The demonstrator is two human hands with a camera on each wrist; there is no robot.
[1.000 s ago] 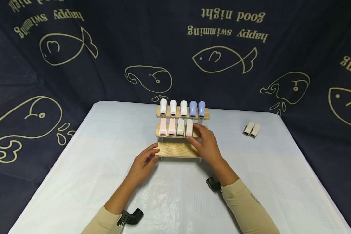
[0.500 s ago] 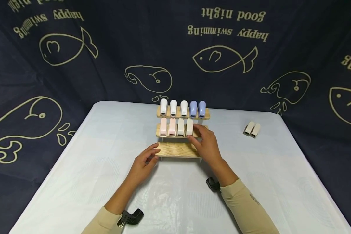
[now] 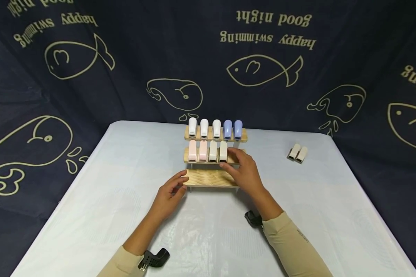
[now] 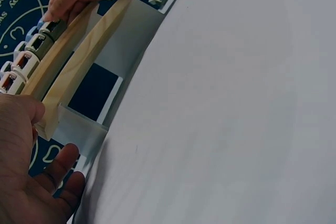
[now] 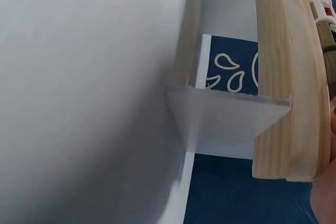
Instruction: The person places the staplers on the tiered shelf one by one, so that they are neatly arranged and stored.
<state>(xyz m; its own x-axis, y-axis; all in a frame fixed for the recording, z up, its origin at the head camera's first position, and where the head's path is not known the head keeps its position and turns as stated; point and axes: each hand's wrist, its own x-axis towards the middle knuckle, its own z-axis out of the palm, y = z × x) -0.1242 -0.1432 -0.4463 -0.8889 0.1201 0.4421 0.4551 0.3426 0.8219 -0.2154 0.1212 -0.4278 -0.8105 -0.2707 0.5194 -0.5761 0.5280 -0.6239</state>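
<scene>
A three-step wooden display stand (image 3: 210,178) with clear supports stands mid-table in the head view. Its middle step holds a row of small staplers: a pink stapler pair at the left, then off-white ones. My right hand (image 3: 244,169) pinches the rightmost off-white stapler (image 3: 223,151) on that step between thumb and fingers; the left wrist view also shows those fingertips on it. My left hand (image 3: 168,195) rests at the left end of the lowest step, touching its edge, fingers relaxed and apart.
White staplers (image 3: 204,128) and blue staplers (image 3: 227,129) line the top step. Two more off-white staplers (image 3: 301,154) lie side by side on the table at the right. A dark curtain (image 3: 208,54) printed with fish hangs behind the pale tabletop (image 3: 107,200).
</scene>
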